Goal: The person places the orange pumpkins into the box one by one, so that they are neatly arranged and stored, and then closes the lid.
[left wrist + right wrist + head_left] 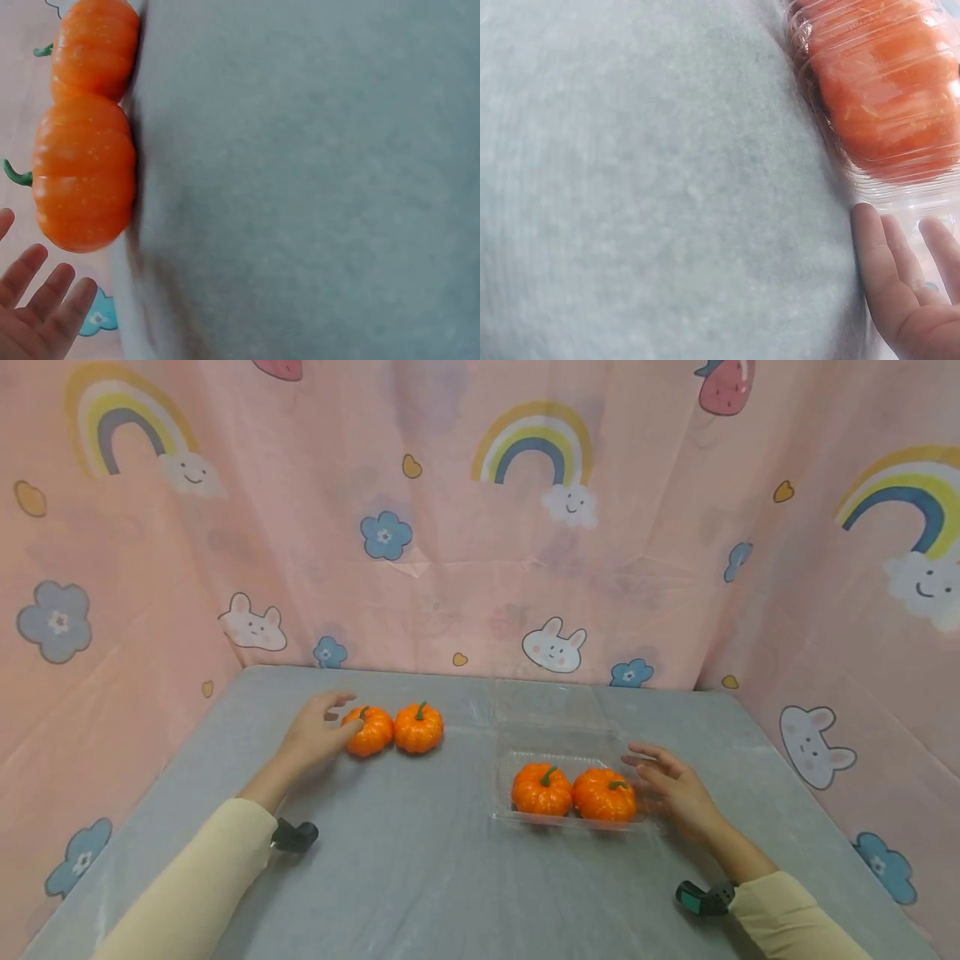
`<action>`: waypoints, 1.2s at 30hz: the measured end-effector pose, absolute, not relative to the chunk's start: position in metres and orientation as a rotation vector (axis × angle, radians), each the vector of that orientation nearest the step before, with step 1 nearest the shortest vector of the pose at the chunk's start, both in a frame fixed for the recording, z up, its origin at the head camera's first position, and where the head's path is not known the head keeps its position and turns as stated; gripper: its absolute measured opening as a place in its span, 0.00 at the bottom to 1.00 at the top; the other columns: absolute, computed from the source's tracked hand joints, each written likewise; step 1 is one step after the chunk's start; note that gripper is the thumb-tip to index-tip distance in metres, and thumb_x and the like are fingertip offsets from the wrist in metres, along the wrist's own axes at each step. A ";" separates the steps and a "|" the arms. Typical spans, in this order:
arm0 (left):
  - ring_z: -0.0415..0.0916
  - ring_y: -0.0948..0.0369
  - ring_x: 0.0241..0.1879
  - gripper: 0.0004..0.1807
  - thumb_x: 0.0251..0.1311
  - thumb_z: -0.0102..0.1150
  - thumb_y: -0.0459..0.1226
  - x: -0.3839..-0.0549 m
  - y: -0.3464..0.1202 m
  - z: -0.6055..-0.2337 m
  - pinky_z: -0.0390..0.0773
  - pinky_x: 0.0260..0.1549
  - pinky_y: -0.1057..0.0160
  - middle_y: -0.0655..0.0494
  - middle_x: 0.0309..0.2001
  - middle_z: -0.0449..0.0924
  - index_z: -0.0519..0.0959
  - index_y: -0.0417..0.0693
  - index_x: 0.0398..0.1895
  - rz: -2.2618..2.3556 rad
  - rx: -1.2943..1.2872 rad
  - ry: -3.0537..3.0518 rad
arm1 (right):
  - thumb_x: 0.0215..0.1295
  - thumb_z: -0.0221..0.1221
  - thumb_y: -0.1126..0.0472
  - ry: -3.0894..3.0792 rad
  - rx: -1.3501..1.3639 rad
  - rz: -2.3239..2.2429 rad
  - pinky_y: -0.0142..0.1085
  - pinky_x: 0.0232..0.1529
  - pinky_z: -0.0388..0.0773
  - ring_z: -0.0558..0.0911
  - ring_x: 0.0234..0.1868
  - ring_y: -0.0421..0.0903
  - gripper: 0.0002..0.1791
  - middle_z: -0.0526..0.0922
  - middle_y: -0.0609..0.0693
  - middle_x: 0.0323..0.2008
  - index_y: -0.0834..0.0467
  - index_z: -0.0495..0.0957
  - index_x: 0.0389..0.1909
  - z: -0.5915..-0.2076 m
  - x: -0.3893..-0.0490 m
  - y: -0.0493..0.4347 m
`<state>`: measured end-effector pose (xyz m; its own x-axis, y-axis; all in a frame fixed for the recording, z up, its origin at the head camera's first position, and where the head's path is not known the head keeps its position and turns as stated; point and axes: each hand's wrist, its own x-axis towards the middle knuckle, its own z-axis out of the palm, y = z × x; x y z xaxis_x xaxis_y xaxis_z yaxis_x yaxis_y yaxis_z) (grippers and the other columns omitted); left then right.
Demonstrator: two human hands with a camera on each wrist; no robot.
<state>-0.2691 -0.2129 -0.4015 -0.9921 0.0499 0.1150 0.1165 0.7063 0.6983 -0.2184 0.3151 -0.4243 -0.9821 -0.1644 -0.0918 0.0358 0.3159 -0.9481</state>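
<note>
Two small orange pumpkins with green stems stand side by side at the back left of the table. My left hand (315, 732) is right beside the nearer-left pumpkin (369, 732), its thumb overlapping it in the head view; the left wrist view shows the fingers spread just short of this pumpkin (84, 172). The other pumpkin (418, 727) touches its right side. Farther right, a clear plastic box (502, 785) with its lid raised holds a left pumpkin (542, 790) and a right pumpkin (604, 795). My right hand (678, 793) is at the box's right end, fingers loosely extended, holding nothing.
A grey cloth covers the table (405, 877). Pink printed curtains (442, 602) close off the back and both sides. The see-through lid (551, 706) stands open behind the box. A dark wrist strap (295, 835) sits at my left cuff, another (705, 898) at my right.
</note>
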 end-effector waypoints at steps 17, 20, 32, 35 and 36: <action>0.71 0.40 0.60 0.30 0.65 0.51 0.48 -0.276 -0.213 -0.419 0.72 0.58 0.42 0.38 0.65 0.67 0.66 0.48 0.68 -1.290 -0.039 -2.829 | 0.75 0.45 0.48 2.414 -0.131 -1.741 0.43 0.47 0.83 0.82 0.49 0.37 0.32 0.60 0.70 0.69 0.63 0.54 0.70 -0.426 -0.218 0.317; 0.69 0.40 0.61 0.30 0.64 0.51 0.48 -0.276 -0.211 -0.420 0.70 0.59 0.40 0.38 0.66 0.66 0.65 0.49 0.68 -1.275 -0.020 -2.843 | 0.75 0.45 0.48 2.406 -0.127 -1.746 0.44 0.47 0.83 0.82 0.51 0.43 0.32 0.60 0.70 0.69 0.63 0.54 0.71 -0.426 -0.218 0.317; 0.66 0.39 0.64 0.31 0.64 0.50 0.47 -0.275 -0.210 -0.417 0.69 0.60 0.41 0.36 0.66 0.66 0.65 0.46 0.69 -1.227 0.010 -2.891 | 0.74 0.46 0.47 2.393 -0.122 -1.758 0.43 0.47 0.83 0.82 0.52 0.45 0.33 0.60 0.70 0.69 0.62 0.55 0.70 -0.429 -0.220 0.317; 0.66 0.40 0.64 0.31 0.63 0.51 0.46 -0.275 -0.209 -0.418 0.70 0.59 0.42 0.36 0.66 0.66 0.65 0.46 0.68 -1.247 0.024 -2.891 | 0.74 0.46 0.47 2.394 -0.118 -1.756 0.43 0.47 0.83 0.82 0.53 0.45 0.32 0.60 0.70 0.69 0.62 0.55 0.70 -0.428 -0.220 0.317; 0.67 0.40 0.63 0.30 0.63 0.51 0.46 -0.276 -0.209 -0.419 0.71 0.59 0.42 0.36 0.66 0.66 0.65 0.46 0.68 -1.254 0.024 -2.888 | 0.74 0.46 0.47 2.396 -0.117 -1.753 0.43 0.47 0.83 0.82 0.53 0.46 0.32 0.60 0.70 0.69 0.62 0.55 0.70 -0.428 -0.220 0.318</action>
